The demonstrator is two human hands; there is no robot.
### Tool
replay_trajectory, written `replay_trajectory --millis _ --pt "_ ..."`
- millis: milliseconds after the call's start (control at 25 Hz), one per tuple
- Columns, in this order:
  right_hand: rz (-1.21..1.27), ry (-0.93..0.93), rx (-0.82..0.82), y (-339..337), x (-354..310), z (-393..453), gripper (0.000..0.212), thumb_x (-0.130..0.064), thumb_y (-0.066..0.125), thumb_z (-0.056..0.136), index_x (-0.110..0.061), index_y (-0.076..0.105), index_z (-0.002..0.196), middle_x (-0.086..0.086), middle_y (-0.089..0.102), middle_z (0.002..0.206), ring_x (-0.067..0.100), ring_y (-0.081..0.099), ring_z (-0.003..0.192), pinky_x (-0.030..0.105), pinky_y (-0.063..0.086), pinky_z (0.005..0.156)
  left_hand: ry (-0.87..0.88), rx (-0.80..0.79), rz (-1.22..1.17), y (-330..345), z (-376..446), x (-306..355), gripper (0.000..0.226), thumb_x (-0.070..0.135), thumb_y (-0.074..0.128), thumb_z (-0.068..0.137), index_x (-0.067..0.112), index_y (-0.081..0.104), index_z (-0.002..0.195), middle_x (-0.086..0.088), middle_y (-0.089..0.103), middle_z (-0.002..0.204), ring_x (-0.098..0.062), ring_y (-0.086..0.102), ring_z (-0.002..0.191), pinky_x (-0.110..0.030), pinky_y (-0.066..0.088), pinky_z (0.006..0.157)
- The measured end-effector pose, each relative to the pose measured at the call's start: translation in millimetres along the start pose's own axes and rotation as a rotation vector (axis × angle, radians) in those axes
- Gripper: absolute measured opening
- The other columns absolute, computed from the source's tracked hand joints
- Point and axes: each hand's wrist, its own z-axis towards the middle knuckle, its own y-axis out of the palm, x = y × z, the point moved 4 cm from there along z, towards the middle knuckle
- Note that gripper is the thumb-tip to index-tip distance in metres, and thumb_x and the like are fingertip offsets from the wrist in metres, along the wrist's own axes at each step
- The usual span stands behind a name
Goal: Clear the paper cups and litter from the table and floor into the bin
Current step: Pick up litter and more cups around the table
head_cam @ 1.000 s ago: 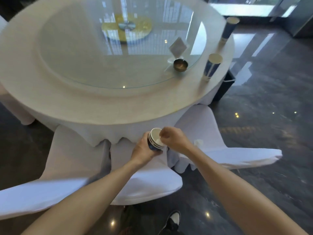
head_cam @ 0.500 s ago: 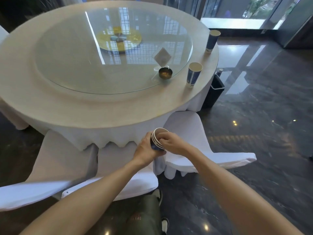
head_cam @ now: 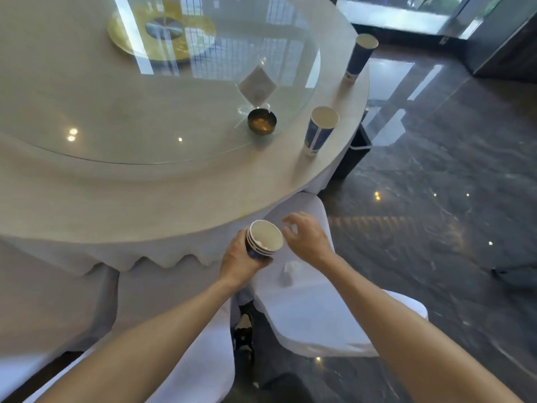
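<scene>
Your left hand [head_cam: 241, 257] wraps its fingers round a stack of cups [head_cam: 263, 239] just below the edge of the table [head_cam: 145, 196]. The stack tips so its open top faces up and to the right. A small white scrap sits inside the top cup. Your right hand [head_cam: 308, 238] is just beside the stack and not touching it. Its fingers are loosely bent and it holds nothing.

Two more cups stand on the table near its right edge. The near cup [head_cam: 319, 130] is upright beside a small bowl [head_cam: 262, 122] that sits on the glass top [head_cam: 145, 91]. The far cup [head_cam: 359, 58] stands further back along the edge. A dark bin [head_cam: 356, 154] sits on the floor [head_cam: 436, 199] close behind the table's right side. A white crumpled bit of litter [head_cam: 287, 273] lies on the white chair [head_cam: 319, 315] below your right hand.
</scene>
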Motion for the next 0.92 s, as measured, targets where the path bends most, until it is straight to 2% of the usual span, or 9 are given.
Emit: replay_trajectory --millis 120,240,400,480,600,720,800,920 --pt "-0.055 0.107 -0.028 4.0 41.4 24.0 0.043 -0.024 0.056 0.095 -0.016 0.061 0.137 0.006 0.059 0.140 0.028 0.050 0.132 0.045 0.046 0.107 -0.037 0.000 -0.024 2.4 23.8 -9.9 0.080 0.031 0.096 0.065 0.025 0.055 0.133 0.003 0.069 0.126 -0.020 0.064 0.116 -0.032 0.049 0.085" --pt "-0.171 0.183 -0.160 21.7 82.6 40.7 0.063 -0.030 0.058 0.094 -0.024 0.039 0.154 0.005 0.038 0.160 0.030 0.034 0.145 0.049 0.039 0.112 -0.068 0.020 -0.090 5.9 37.6 -23.1 0.081 0.026 0.097 0.065 0.025 0.057 0.135 0.004 0.069 0.127 -0.017 0.065 0.117 -0.030 0.049 0.090" --pt "-0.265 0.248 -0.373 72.6 125.4 67.6 0.083 -0.027 0.064 0.092 -0.038 0.017 0.160 0.007 0.000 0.172 0.039 0.003 0.156 0.064 0.021 0.120 -0.119 0.024 -0.104 17.7 50.4 -47.4 0.077 0.021 0.097 0.066 0.030 0.056 0.131 0.006 0.068 0.128 -0.016 0.064 0.119 -0.030 0.049 0.093" --pt "-0.290 0.237 -0.407 100.6 141.1 81.8 0.089 -0.025 0.066 0.091 -0.041 0.013 0.160 0.006 -0.009 0.172 0.041 -0.004 0.156 0.068 0.016 0.120 -0.129 0.005 -0.093 27.2 59.3 -58.6 0.080 0.024 0.097 0.066 0.031 0.055 0.134 0.006 0.067 0.130 -0.016 0.063 0.121 -0.031 0.049 0.095" --pt "-0.313 0.208 -0.466 148.9 166.4 100.8 0.089 -0.021 0.068 0.092 -0.040 0.012 0.159 0.008 -0.012 0.171 0.044 -0.004 0.155 0.070 0.018 0.119 -0.143 -0.005 -0.079 46.0 79.9 -79.8 0.086 0.030 0.097 0.064 0.030 0.055 0.139 0.006 0.067 0.133 -0.015 0.062 0.124 -0.035 0.051 0.101" --pt "-0.351 0.205 -0.482 194.0 195.2 110.1 0.083 -0.012 0.059 0.095 -0.037 0.014 0.160 0.009 -0.010 0.171 0.044 -0.003 0.155 0.067 0.022 0.117 -0.144 -0.003 -0.085 69.0 101.5 -98.3 0.092 0.035 0.097 0.060 0.028 0.053 0.141 0.004 0.066 0.136 -0.016 0.062 0.127 -0.037 0.051 0.105" --pt "-0.383 0.225 -0.550 222.2 214.3 104.6 0.081 -0.007 0.053 0.096 -0.037 0.014 0.160 0.009 -0.011 0.171 0.045 -0.004 0.155 0.067 0.022 0.116 -0.153 0.003 -0.103 81.0 107.7 -108.7 0.095 0.041 0.095 0.057 0.029 0.052 0.140 0.004 0.066 0.135 -0.017 0.062 0.127 -0.038 0.052 0.105" --pt "-0.427 0.251 -0.647 253.3 239.1 87.7 0.085 -0.001 0.051 0.092 -0.039 0.016 0.158 0.011 -0.012 0.169 0.049 0.002 0.153 0.067 0.029 0.113 -0.171 -0.008 -0.112 93.8 102.3 -121.2 0.093 0.029 0.098 0.061 0.024 0.052 0.142 0.004 0.067 0.134 -0.015 0.062 0.127 -0.035 0.051 0.107"
